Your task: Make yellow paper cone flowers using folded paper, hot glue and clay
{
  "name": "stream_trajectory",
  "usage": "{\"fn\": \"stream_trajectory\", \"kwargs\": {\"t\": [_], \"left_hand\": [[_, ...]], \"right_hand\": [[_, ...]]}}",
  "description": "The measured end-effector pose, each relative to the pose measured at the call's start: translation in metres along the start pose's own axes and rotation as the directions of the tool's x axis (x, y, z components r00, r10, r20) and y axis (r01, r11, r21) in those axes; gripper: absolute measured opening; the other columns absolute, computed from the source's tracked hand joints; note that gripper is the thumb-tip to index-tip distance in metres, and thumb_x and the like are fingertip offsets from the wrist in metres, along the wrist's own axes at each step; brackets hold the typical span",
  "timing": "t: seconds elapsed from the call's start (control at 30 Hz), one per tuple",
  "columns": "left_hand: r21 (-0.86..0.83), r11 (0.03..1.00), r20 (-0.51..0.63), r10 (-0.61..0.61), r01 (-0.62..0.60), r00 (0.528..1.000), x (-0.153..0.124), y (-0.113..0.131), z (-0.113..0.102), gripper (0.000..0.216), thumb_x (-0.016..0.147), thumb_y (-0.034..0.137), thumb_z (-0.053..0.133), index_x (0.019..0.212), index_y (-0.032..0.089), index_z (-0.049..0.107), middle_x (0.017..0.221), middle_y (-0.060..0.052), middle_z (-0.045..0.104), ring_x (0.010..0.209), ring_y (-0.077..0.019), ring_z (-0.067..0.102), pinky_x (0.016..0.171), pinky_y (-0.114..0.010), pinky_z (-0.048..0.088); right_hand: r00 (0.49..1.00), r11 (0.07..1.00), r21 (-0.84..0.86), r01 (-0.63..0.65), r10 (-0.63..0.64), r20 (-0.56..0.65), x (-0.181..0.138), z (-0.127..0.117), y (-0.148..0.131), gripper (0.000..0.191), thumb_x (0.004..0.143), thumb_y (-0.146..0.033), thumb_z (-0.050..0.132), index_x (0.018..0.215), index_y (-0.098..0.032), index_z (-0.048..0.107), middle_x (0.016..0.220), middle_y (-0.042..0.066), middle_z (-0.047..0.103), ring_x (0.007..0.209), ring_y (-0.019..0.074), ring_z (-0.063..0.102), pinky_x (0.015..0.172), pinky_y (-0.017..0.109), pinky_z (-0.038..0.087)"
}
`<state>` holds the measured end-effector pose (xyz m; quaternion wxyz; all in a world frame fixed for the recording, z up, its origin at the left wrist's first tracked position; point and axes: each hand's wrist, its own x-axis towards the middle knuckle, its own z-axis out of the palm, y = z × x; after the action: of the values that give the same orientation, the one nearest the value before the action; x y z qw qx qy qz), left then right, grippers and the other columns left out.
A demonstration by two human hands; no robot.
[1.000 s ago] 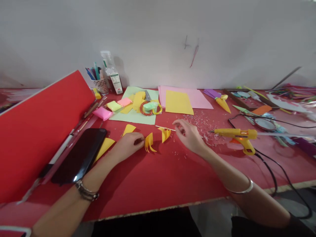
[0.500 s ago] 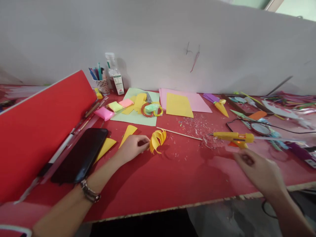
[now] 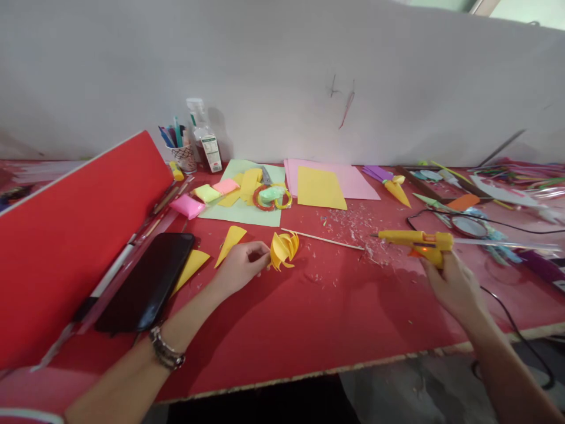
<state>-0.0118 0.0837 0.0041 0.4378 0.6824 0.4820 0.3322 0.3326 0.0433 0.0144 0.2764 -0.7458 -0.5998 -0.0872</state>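
Between the thumb and fingers of my left hand (image 3: 243, 266) is a yellow paper flower (image 3: 283, 249) with curled petals, pinched at its left end. My right hand (image 3: 454, 290) is wrapped round the handle of a yellow glue gun (image 3: 415, 241), whose nozzle points left and whose small orange light is lit. A clear glue stick (image 3: 498, 243) sticks out of the gun's back. A thin pale stick (image 3: 322, 238) lies on the red table just behind the flower. Two yellow paper cones (image 3: 230, 244) lie left of my left hand, one partly under the phone.
A black phone (image 3: 145, 281) and a red board (image 3: 83, 235) are at the left. Green paper (image 3: 265, 218), pink paper (image 3: 359, 185) and a yellow sheet (image 3: 321, 188) lie at the back, near a bottle (image 3: 207, 138) and a pen cup (image 3: 183, 158). A black cord (image 3: 507, 222) crosses the right side.
My right hand has closed round the glue gun's handle; before, it was just below it. The flower has turned slightly in my left hand.
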Motion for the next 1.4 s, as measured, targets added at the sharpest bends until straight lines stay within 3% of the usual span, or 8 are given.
{"fn": "stream_trajectory", "kwargs": {"t": [0.07, 0.17, 0.33, 0.53, 0.8, 1.4], "left_hand": [[0.013, 1.000, -0.031, 0.000, 0.000, 1.000, 0.000, 0.000, 0.001, 0.016, 0.070, 0.023, 0.044, 0.056, 0.017, 0.048, 0.050, 0.006, 0.050, 0.039, -0.0051, 0.043, 0.043, -0.017, 0.035], [0.021, 1.000, -0.078, 0.000, 0.001, 0.997, -0.001, 0.000, 0.001, 0.016, 0.070, 0.022, 0.044, 0.055, 0.017, 0.048, 0.048, 0.006, 0.050, 0.042, -0.0064, 0.047, 0.045, -0.017, 0.037], [0.015, 1.000, -0.140, 0.006, -0.004, 0.990, -0.003, 0.003, 0.001, 0.021, 0.071, 0.023, 0.046, 0.051, 0.016, 0.047, 0.048, 0.004, 0.054, 0.048, -0.0080, 0.050, 0.049, -0.017, 0.037], [-0.187, 0.982, -0.140, -0.004, -0.022, 0.990, -0.004, 0.008, 0.004, 0.020, 0.070, 0.026, 0.048, 0.053, 0.017, 0.045, 0.043, 0.004, 0.053, 0.042, -0.0073, 0.049, 0.046, -0.017, 0.038], [-0.178, 0.982, -0.203, 0.023, -0.060, 0.979, -0.004, 0.006, 0.001, 0.016, 0.069, 0.023, 0.048, 0.054, 0.016, 0.047, 0.043, 0.004, 0.055, 0.042, -0.0071, 0.050, 0.046, -0.017, 0.039], [-0.234, 0.971, -0.124, 0.025, -0.053, 0.992, -0.005, 0.008, 0.004, 0.018, 0.071, 0.025, 0.046, 0.055, 0.017, 0.044, 0.043, 0.004, 0.053, 0.041, -0.0067, 0.050, 0.047, -0.017, 0.042]], "right_hand": [[0.997, 1.000, 0.005, -0.019, 0.020, -0.077, -0.003, -0.006, -0.018, 0.017, 0.072, -0.036, 0.039, 0.063, -0.025, 0.029, 0.055, 0.001, 0.039, 0.051, 0.0208, 0.046, 0.045, 0.031, 0.031], [0.994, 0.999, 0.033, -0.027, 0.030, -0.100, -0.003, -0.013, -0.049, 0.017, 0.074, -0.033, 0.043, 0.064, -0.025, 0.032, 0.056, 0.003, 0.045, 0.052, 0.0196, 0.048, 0.045, 0.031, 0.032], [0.994, 0.990, 0.120, 0.077, -0.067, -0.089, 0.011, -0.009, -0.099, 0.024, 0.062, -0.039, 0.061, 0.067, -0.020, 0.046, 0.054, 0.002, 0.049, 0.048, 0.0153, 0.048, 0.046, 0.029, 0.036], [0.965, 0.950, 0.184, 0.253, -0.233, -0.122, 0.023, 0.011, -0.142, 0.026, 0.058, -0.039, 0.066, 0.068, -0.020, 0.051, 0.054, 0.000, 0.052, 0.050, 0.0143, 0.049, 0.049, 0.028, 0.039], [0.967, 0.932, 0.281, 0.230, -0.186, -0.174, 0.010, 0.027, -0.150, 0.021, 0.062, -0.038, 0.061, 0.058, -0.021, 0.049, 0.041, -0.004, 0.044, 0.039, 0.0110, 0.044, 0.042, 0.026, 0.037], [0.956, 0.929, 0.249, 0.275, -0.237, -0.173, 0.006, 0.035, -0.147, 0.009, 0.063, -0.027, 0.056, 0.057, -0.020, 0.052, 0.042, -0.003, 0.045, 0.043, 0.0131, 0.048, 0.044, 0.027, 0.039]]}}
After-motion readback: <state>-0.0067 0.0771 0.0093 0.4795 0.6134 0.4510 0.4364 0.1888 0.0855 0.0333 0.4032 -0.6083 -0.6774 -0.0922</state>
